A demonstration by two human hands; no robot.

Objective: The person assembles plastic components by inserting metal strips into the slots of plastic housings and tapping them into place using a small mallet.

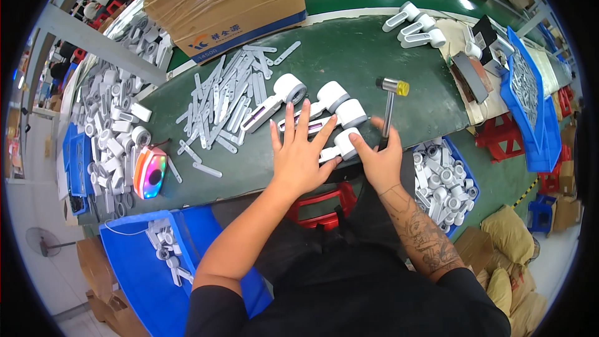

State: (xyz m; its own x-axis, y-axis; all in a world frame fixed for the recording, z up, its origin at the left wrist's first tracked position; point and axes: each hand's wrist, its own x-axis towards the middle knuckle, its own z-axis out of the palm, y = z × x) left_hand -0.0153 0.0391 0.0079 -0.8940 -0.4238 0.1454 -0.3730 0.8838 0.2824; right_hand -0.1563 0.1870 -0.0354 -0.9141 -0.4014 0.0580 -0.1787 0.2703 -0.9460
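My left hand (296, 161) lies with fingers spread over several white handheld device housings, each with a round grey-rimmed head and a flat handle. One housing (290, 88) is just beyond its fingertips, with a dark slot in its handle. My right hand (382, 163) is closed around the handle of a small hammer (393, 86), its head silver with a yellow face and a dark face, held upright over the green table (368, 50). Close by the right thumb, the nearest housing (350, 142) is partly hidden by my hands.
Flat grey strips (228, 97) lie piled left of the housings. Beyond them stands a cardboard box (231, 9). An orange light-up speaker (150, 173) is at left, beside heaped white parts (112, 156). Blue bins (477, 190) of parts and strips flank the table; finished-looking housings (417, 28) lie far right.
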